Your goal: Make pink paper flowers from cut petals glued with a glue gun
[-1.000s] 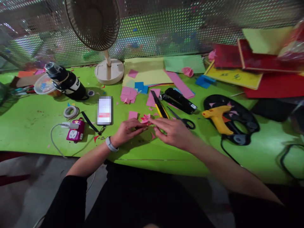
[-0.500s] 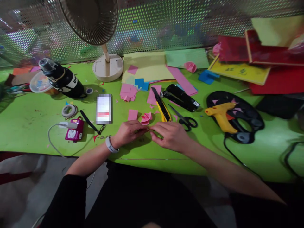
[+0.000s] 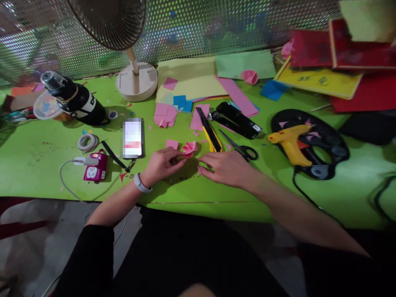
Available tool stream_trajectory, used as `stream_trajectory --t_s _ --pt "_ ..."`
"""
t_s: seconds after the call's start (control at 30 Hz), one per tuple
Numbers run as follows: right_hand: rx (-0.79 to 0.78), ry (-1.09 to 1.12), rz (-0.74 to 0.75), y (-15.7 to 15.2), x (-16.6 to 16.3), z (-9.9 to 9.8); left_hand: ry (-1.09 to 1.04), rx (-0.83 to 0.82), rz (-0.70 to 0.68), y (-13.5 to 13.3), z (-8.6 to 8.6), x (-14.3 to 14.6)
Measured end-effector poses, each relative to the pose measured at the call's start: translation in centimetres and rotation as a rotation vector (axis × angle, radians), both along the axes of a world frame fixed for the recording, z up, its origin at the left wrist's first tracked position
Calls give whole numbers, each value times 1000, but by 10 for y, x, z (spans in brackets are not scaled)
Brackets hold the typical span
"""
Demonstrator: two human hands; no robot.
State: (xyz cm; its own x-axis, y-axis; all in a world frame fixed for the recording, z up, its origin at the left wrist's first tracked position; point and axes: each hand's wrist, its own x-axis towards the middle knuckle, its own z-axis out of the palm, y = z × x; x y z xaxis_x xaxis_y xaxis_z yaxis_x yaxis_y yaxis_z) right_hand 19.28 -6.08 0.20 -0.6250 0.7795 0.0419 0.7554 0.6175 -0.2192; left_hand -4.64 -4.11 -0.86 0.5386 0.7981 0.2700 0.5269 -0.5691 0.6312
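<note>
My left hand is over the green table, thumb and index finger apart. Its index fingertip is at the edge of a folded pink paper flower; I cannot tell whether they touch. Opposite it, my right hand has a gap between thumb and fingers. A small pink paper scrap is at its thumb tip, and whether it is pinched or just lies there is unclear. Beyond the right hand lie a yellow box cutter and black scissors. A pink paper square lies behind the left hand.
A stapler and a yellow glue gun on a black pad lie to the right. Leftward are a phone, a purple power adapter, tape and a black bottle. A fan and paper sheets stand behind.
My hands were together with fingertips meeting; now they are apart, and the pink flower and the small scrap show between them. The view has shifted slightly.
</note>
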Motion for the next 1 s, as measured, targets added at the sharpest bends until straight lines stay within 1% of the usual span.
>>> stream_trajectory --t_s 0.13,0.23,0.3,0.4,0.47,0.5,0.57,0.7,0.77,0.8,0.87,0.9,0.93,1.0 --pt "71 97 -100 6 6 1 138 6 118 5 -6 6" --pt "97 203 -149 11 7 -6 204 20 116 10 -10 9" --pt "100 264 -184 14 7 -10 227 81 99 13 -10 11" --pt "43 402 -257 19 6 -12 262 230 83 16 -4 15" --pt "-29 543 -298 21 7 -11 244 271 78 18 1 17" --pt "-56 608 -309 22 7 -10 216 255 71 19 3 18" --pt "-61 704 -314 24 7 -9 128 175 55 20 5 19" --pt "-43 766 -249 24 6 -5 -149 -80 9 24 4 22" --pt "-120 814 -251 24 6 -5 -305 -203 19 25 3 22" --pt "-174 853 -278 24 6 -6 -369 -241 41 25 4 22" --pt "-285 929 -345 25 7 -9 -442 -259 78 24 6 22" --pt "-326 957 -371 25 8 -10 -444 -248 73 23 8 21" --pt "-350 975 -387 25 9 -12 -428 -233 53 23 9 21" --pt "-376 982 -368 26 8 -13 -380 -202 2 22 9 21"
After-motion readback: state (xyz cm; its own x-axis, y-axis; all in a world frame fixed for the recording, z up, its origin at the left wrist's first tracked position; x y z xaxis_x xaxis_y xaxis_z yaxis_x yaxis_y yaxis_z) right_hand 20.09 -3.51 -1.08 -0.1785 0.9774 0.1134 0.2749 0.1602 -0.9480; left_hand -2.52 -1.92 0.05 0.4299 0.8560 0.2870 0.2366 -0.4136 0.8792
